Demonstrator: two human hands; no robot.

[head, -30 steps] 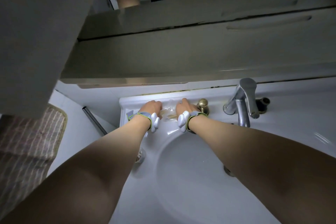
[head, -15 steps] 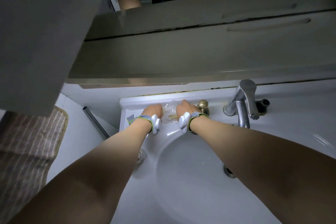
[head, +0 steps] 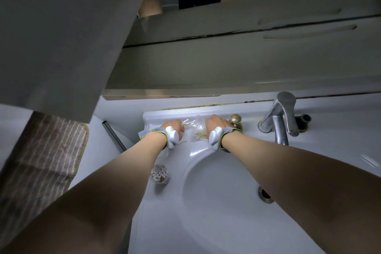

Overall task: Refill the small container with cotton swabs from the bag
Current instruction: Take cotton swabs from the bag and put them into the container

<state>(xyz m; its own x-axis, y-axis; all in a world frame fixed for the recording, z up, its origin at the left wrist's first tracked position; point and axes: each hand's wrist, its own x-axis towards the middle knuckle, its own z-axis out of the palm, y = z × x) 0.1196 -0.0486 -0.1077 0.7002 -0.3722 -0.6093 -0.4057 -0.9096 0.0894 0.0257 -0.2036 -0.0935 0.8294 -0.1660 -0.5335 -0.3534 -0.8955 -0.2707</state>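
A clear plastic bag [head: 195, 130] of cotton swabs lies on the back ledge of the white sink [head: 206, 222]. My right hand [head: 214, 125] presses down on the bag's right side. My left hand [head: 175, 128] is closed around a small bunch of cotton swabs [head: 186, 123], just left of the bag. The small container [head: 159, 174], round and holding several upright swabs with white tips, stands on the sink's left rim, below my left forearm.
A brass knob [head: 236, 119] sits right of my right hand. The chrome faucet [head: 281, 117] rises further right. The drain [head: 265, 195] is in the basin. A cabinet [head: 226, 57] overhangs the ledge. A striped mat [head: 41, 161] lies left.
My left hand has pulled leftward out of the bag with a bunch of swabs. My left forearm shifted, uncovering the small container. The right hand stays on the bag.
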